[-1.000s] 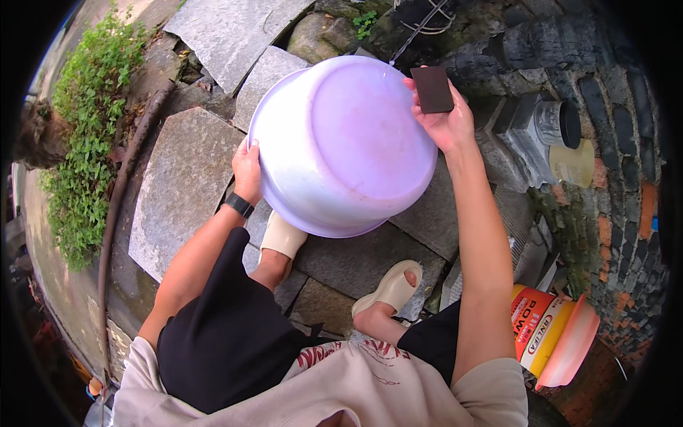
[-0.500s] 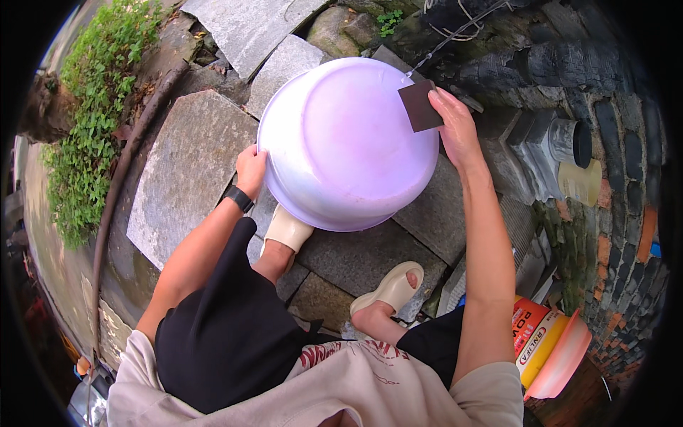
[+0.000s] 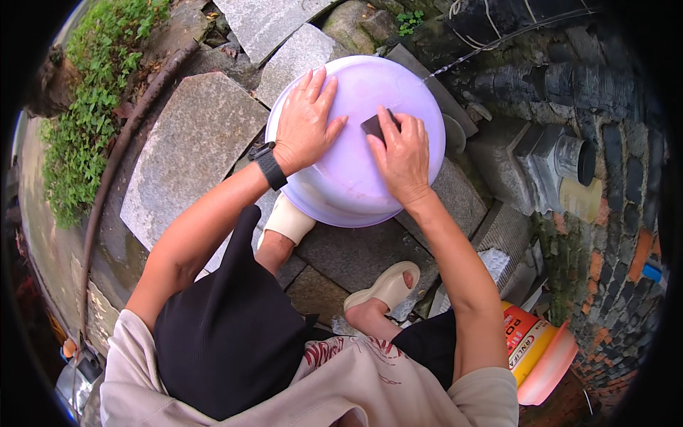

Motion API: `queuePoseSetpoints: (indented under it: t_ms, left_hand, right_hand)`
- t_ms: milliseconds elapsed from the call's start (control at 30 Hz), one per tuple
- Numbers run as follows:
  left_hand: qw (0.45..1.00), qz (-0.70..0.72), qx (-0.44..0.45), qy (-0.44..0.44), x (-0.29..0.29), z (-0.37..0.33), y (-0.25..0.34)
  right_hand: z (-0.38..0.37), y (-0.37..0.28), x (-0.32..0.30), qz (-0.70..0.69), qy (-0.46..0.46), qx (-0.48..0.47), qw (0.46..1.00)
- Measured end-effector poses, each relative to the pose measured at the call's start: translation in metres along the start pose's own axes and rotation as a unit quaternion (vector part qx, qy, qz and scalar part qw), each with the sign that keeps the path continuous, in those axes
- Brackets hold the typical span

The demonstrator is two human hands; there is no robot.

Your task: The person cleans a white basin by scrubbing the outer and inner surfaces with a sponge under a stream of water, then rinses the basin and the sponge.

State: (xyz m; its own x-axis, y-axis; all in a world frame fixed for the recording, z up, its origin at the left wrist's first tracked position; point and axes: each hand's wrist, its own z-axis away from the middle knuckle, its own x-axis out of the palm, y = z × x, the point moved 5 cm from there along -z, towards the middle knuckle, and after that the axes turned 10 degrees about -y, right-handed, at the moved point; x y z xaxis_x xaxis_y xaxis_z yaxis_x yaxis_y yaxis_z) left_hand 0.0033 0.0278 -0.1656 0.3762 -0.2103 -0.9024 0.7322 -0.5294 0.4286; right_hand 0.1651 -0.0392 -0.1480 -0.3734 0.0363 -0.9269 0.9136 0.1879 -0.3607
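Note:
A lavender plastic basin (image 3: 366, 85) rests upside down on the stone slabs, its round base facing up. My left hand (image 3: 306, 128) lies flat on the left part of that base, fingers spread, with a dark watch on the wrist. Near the middle of the base, my right hand (image 3: 405, 156) grips a dark brown scouring sponge (image 3: 372, 127) and presses it against the plastic. The sponge is partly hidden behind the fingers. A thin, glassy streak like running water (image 3: 462, 60) reaches the basin's far right edge.
My sandals (image 3: 287, 219) stand close to the basin on uneven stone slabs (image 3: 192, 142). A brick wall (image 3: 626, 206) and a metal pipe piece (image 3: 573, 158) are at right. By my right arm is a red-yellow bucket (image 3: 526, 341); green plants (image 3: 85, 135) and a long pipe (image 3: 124, 153) lie left.
My left hand has moved from the basin's left rim onto its base. My right hand has brought the sponge from the basin's right edge inward to the middle of the base.

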Motion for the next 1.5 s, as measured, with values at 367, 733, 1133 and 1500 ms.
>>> queuePoseSetpoints:
  t_ms: [367,733,1133,1500]
  left_hand:
    - [1.0,-0.021,-0.004,-0.004,0.002,-0.005,-0.006]
    - [0.996,-0.084,0.001,-0.019,0.004,-0.013,0.016]
    - [0.992,-0.123,0.013,-0.004,0.013,-0.012,0.011]
    - [0.994,-0.111,-0.003,0.023,0.012,-0.007,0.011]
  right_hand:
    - [-0.027,0.085,-0.012,0.07,0.038,0.06,0.995]
    - [0.027,0.129,-0.028,-0.028,0.088,0.082,0.992]
    - [0.048,0.107,-0.017,-0.018,0.115,0.071,0.991]
    - [0.114,0.022,0.0,0.011,0.132,0.104,0.986]
